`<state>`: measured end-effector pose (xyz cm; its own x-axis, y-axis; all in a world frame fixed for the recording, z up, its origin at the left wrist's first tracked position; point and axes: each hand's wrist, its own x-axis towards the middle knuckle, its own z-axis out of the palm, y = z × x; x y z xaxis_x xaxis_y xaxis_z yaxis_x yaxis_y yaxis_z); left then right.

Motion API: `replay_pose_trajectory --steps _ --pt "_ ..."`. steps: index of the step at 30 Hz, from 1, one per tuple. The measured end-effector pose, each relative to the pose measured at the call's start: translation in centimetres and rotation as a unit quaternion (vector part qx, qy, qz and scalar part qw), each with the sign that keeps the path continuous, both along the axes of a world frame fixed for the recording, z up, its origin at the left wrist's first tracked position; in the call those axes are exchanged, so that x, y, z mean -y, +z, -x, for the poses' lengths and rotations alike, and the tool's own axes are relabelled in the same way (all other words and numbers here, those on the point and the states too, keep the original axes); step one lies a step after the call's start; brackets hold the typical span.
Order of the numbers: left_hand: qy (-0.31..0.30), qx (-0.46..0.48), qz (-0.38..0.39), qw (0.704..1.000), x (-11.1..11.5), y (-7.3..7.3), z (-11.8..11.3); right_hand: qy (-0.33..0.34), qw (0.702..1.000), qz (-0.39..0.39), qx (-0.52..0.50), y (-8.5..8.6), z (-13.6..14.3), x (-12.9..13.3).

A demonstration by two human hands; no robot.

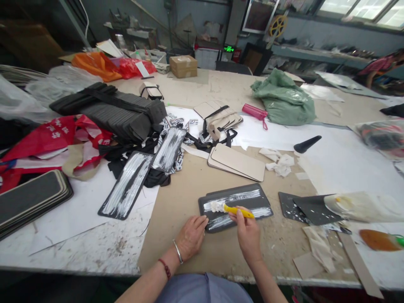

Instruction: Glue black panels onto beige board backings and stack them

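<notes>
A black rectangular panel [235,208] lies before me with streaks of white paste, and the edge of another dark piece shows along its far side. My right hand [248,235] grips a yellow-handled brush [236,209]; its paste-covered bristles touch the panel's left part. At the panel's lower left corner, the fingers of my left hand [192,235] are pressed together on the edge. Two more black panels streaked with white, one [126,185] nearer and one [169,149] farther, rest to the left on dark cloth. Beyond my panel sits a small stack of beige boards [236,162].
Stacked black-and-beige boards [34,198] lie at left, below a strapped black bundle [107,107]. On the right are a pale paste container [362,206], an amber bottle [378,240] and paper scraps [320,248]. Farther off lie a pink pouch [254,111] and a green bag [285,99].
</notes>
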<state>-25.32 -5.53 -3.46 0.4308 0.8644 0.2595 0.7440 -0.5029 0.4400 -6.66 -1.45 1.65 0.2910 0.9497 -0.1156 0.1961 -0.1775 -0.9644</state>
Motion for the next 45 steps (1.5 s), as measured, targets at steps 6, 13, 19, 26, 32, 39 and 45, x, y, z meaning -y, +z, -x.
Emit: replay_pose_trajectory --steps 6,13,19,26,32,39,45 --pt "0.029 0.002 -0.011 1.0 0.0 -0.2 -0.6 -0.003 0.999 -0.013 0.038 1.3 -1.2 1.2" --pt "0.052 0.016 -0.061 0.997 -0.3 -0.5 -1.1 0.002 0.999 0.046 -0.021 -0.9 -1.7 1.3" --pt "0.06 0.001 -0.086 0.994 -0.1 -0.6 -1.3 -0.079 0.992 0.044 0.086 -0.9 -11.1 -1.7" --pt "0.072 0.013 -0.092 0.993 0.0 -1.0 -1.5 -0.13 0.945 -0.032 0.297 1.1 -16.4 -3.8" --pt "0.108 0.011 -0.087 0.99 0.3 -0.6 -2.2 0.04 0.881 -0.248 0.401 0.2 -12.3 -2.3" --pt "0.109 -0.015 -0.116 0.987 0.3 -0.7 -2.3 0.128 0.867 -0.288 0.385 -0.2 -11.5 -3.6" --pt "0.099 -0.032 -0.115 0.988 0.4 -0.8 -2.3 0.217 0.83 -0.317 0.405 0.0 -9.0 -3.3"
